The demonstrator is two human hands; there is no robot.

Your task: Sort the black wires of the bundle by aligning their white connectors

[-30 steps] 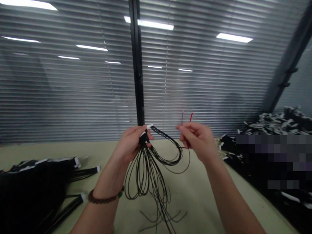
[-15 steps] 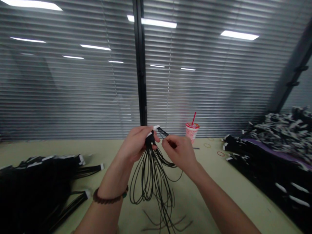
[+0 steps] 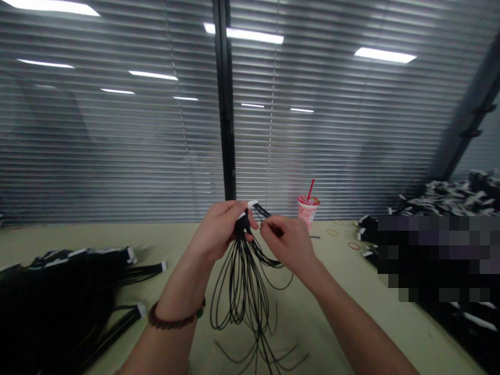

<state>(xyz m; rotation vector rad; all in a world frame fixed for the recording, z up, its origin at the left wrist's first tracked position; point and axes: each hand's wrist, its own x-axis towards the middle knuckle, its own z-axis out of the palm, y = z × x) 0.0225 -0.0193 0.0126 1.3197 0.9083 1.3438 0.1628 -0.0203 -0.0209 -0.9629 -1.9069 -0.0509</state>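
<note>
Two hands meet over the bare middle of the counter point(image 3: 344, 312). The left hand point(image 3: 216, 237) has its fingers point(image 3: 228, 209) clenched round the top of a wire bundle point(image 3: 239, 291), whose loops dangle to the surface, and the right hand point(image 3: 291, 245) pinches one of its wires just beside. Cable heaps point(image 3: 58, 291) crowd the left edge, and a pink cup point(image 3: 308, 211) stands by the blinds.

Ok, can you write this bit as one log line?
left hand: grips black wire bundle | right hand: pinches its top wires | behind: cup with straw
</note>
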